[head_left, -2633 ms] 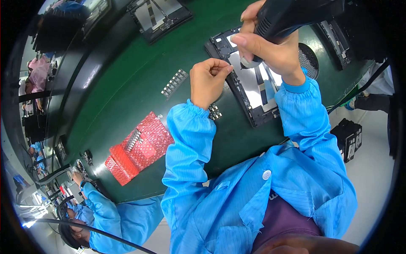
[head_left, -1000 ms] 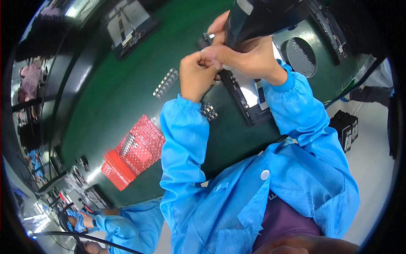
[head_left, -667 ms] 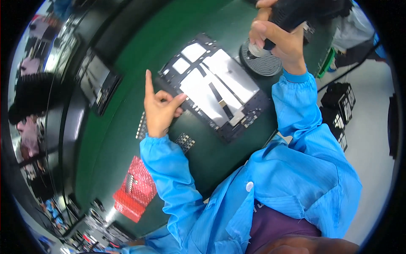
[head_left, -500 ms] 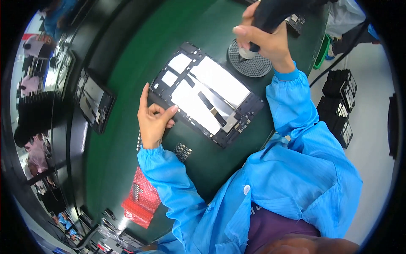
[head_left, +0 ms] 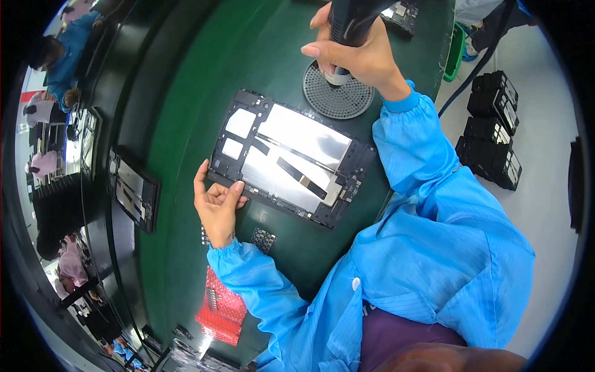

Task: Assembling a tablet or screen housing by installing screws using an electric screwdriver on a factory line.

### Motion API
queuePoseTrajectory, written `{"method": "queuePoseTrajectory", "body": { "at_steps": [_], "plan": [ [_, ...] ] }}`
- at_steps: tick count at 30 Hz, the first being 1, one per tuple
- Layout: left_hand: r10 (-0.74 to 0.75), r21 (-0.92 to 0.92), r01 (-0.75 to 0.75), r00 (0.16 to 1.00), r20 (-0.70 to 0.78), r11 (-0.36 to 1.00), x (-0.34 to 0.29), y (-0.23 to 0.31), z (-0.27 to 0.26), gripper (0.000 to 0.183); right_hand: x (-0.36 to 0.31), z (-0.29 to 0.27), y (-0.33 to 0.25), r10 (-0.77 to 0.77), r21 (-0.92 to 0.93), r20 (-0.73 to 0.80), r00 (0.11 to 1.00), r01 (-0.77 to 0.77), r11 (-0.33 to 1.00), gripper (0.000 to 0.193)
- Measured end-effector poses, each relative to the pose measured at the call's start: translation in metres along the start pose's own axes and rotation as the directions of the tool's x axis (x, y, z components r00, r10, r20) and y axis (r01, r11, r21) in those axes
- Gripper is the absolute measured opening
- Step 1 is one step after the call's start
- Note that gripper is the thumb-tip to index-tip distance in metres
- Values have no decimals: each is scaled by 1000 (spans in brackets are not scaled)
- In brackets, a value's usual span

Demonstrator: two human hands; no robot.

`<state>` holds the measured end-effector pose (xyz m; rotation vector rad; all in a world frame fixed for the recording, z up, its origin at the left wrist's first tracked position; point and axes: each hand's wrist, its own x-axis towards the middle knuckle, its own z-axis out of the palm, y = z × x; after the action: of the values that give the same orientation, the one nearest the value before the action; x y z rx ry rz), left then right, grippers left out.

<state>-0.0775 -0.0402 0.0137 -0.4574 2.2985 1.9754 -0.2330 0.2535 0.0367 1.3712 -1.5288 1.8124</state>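
Note:
An opened tablet [head_left: 266, 170] with a black frame, bright silver plates and dark flat cables lies in front of me on the green bench. My left hand [head_left: 218, 208] grips its left edge, with thumb and forefinger spread along the rim. Beyond the tablet, my right hand [head_left: 365, 59] is wrapped round a black electric screwdriver [head_left: 352, 23] that points downward. The tool's pale tip is over a round grey tray [head_left: 322, 106] pitted with small holes. Whether the tip touches the tray I cannot tell.
Near my left sleeve lie a small circuit board [head_left: 263, 240] and red bubble wrap [head_left: 221, 316]. Another opened tablet [head_left: 133, 192] stands at the left. Stacked dark units [head_left: 493, 133] sit on the floor at right, near a black cable [head_left: 480, 68] and green bin [head_left: 455, 53].
The whole view has turned slightly, so the bench things appear shifted. Both hands keep their grips, the left on the tablet and the right on the screwdriver over the tray.

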Motion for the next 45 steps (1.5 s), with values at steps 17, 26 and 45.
{"method": "queuePoseTrajectory", "body": {
  "at_steps": [17,26,45],
  "plan": [
    [-12,23,12,1000,12,1000,2,-1,0,70,-12,13,-8,509,-73,-255,822,-541,838,27],
    [5,-55,-5,1000,4,998,0,-17,-5,39,19,35,-45,547,217,-359,756,-502,837,34],
    [118,-111,-116,993,13,987,13,-28,-2,33,21,169,-21,-94,367,250,964,-4,930,30]
  ]
}}
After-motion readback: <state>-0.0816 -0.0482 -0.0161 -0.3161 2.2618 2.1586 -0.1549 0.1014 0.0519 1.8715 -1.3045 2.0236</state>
